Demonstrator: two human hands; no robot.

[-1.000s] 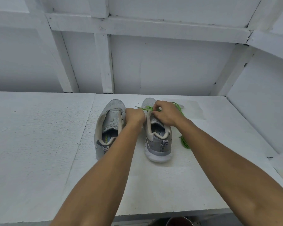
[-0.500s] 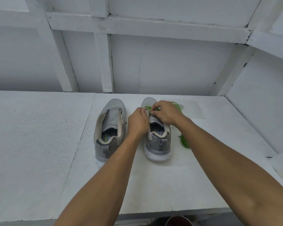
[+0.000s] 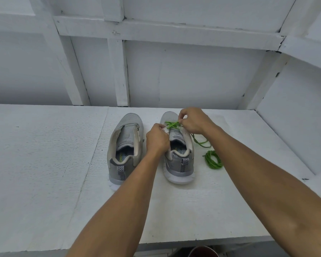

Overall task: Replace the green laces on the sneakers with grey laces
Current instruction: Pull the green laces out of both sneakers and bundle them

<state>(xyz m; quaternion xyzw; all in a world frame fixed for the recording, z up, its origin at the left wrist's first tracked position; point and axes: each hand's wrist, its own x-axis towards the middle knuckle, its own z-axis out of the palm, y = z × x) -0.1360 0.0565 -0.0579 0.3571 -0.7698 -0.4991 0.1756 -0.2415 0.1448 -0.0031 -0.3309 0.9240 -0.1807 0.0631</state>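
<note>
lace (image 3: 171, 125): in far eyelets of right shoe (image 3: 178, 160), slack coiled right | right hand (image 3: 192, 120) pinches it | left hand (image 3: 157, 140) grips shoe edge | soft, light (may snag): pull near eyelet

Both bare forearms reach forward. The left grip (image 3: 157, 139) is curled, knuckles up; the right grip (image 3: 192, 120), just beyond it, pinches with thumb and forefinger.

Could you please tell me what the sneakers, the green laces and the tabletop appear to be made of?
Sneakers: grey knit mesh, matte, with a dotted weave on the toe; soles look like white foam or rubber.
Green laces: thin round cord, probably woven synthetic.
Tabletop: white, matte, grainy panels, possibly foam board or painted board.
</note>
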